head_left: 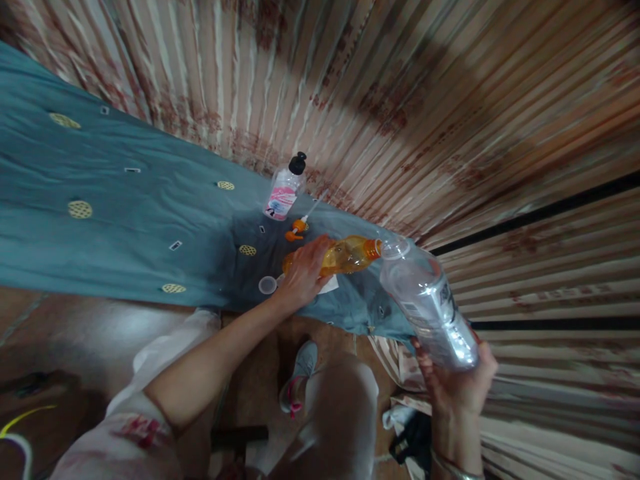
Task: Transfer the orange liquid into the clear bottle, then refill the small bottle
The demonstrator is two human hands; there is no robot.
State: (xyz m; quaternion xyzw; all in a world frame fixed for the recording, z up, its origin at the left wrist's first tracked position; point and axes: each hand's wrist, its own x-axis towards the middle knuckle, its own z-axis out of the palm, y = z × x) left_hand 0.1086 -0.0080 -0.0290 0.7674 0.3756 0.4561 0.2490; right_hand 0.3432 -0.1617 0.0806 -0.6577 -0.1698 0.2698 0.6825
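Orange bottle (345,255) against clear bottle (430,307) mouth.

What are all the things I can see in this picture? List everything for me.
orange bottle: one, amber liquid, held tilted over the cloth, neck at the clear bottle's mouth
clear bottle: one, see-through with a dark label, held at right, mouth open
pump bottle: one, clear with pink label and black top, upright on the cloth
orange pump head: one, lying on the cloth
small cap: one, clear, on the cloth's near edge
cloth: one, teal with yellow spots
curtain: striped, pinkish, behind
shoe: one, grey and pink, on the floor
left hand: grips the orange bottle
right hand: grips the clear bottle
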